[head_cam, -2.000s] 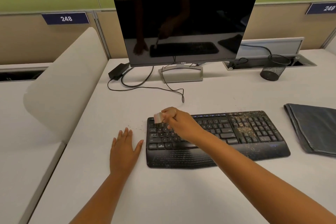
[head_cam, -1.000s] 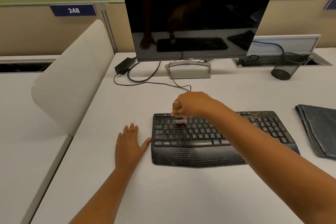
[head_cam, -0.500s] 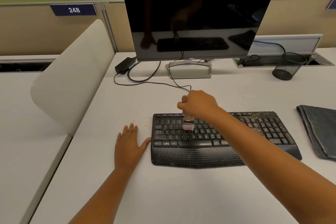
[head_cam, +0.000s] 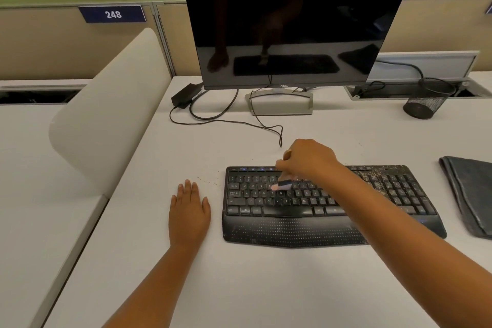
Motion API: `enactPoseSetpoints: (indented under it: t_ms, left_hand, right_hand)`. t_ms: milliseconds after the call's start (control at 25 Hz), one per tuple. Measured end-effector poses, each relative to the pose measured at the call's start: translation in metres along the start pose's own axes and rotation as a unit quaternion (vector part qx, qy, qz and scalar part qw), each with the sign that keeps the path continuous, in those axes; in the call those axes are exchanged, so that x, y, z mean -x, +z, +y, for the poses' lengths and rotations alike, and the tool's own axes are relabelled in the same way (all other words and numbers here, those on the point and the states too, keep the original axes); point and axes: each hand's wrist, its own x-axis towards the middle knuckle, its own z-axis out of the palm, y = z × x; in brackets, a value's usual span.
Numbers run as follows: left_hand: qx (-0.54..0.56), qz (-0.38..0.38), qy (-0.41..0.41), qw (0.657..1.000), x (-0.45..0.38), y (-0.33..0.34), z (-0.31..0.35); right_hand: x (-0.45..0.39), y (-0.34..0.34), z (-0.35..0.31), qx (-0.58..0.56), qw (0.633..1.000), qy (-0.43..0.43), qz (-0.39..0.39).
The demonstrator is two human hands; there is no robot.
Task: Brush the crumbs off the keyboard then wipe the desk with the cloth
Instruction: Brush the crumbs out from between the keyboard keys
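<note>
A black keyboard (head_cam: 266,224) lies on the white desk (head_cam: 239,287), with crumbs thick over its right-hand keys (head_cam: 386,181). My right hand (head_cam: 308,160) grips a small brush (head_cam: 282,185), whose pale bristles touch the upper letter keys left of centre. My left hand (head_cam: 189,212) rests flat on the desk just left of the keyboard, fingers straight. A few crumbs (head_cam: 210,181) lie on the desk between that hand and the keyboard's top left corner. A dark folded cloth (head_cam: 471,194) lies to the right of the keyboard.
A dark monitor (head_cam: 292,21) on a silver stand is behind the keyboard, with cables (head_cam: 226,121) and a power brick (head_cam: 185,94) trailing to the left. A black mesh cup (head_cam: 426,100) is at the back right. A white curved divider (head_cam: 106,112) borders the desk's left side.
My right hand carried the brush from the keyboard's top left corner rightward to the upper middle keys, then slightly back left and down. The left hand has stayed flat.
</note>
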Motion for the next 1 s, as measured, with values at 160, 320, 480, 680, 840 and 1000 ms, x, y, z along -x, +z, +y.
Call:
enactPoseSetpoints:
  t_ms: [160, 320, 480, 680, 840, 1000]
  left_hand:
    - [0.002, -0.009, -0.002, 1.000, 0.000, 0.001, -0.001]
    - [0.006, -0.008, 0.006, 1.000, 0.000, -0.001, -0.001]
    - [0.009, -0.010, 0.004, 1.000, -0.001, 0.000, -0.002]
    - [0.004, -0.010, -0.001, 1.000, -0.001, 0.000, -0.001]
    - [0.006, -0.010, -0.005, 1.000, 0.000, -0.001, -0.001]
    - [0.002, -0.011, -0.007, 1.000, 0.000, -0.001, 0.001]
  right_hand:
    - [0.004, 0.013, -0.036, -0.136, 0.988, -0.066, -0.008]
    - [0.008, 0.028, -0.042, -0.142, 0.984, -0.104, 0.008]
    - [0.008, 0.010, 0.013, -0.061, 0.998, -0.017, 0.006]
    - [0.011, -0.011, 0.099, -0.014, 0.993, 0.119, -0.007]
    - [0.010, -0.023, 0.117, 0.019, 0.986, 0.158, 0.048]
    - [0.012, -0.015, 0.051, -0.193, 0.978, -0.003, 0.073]
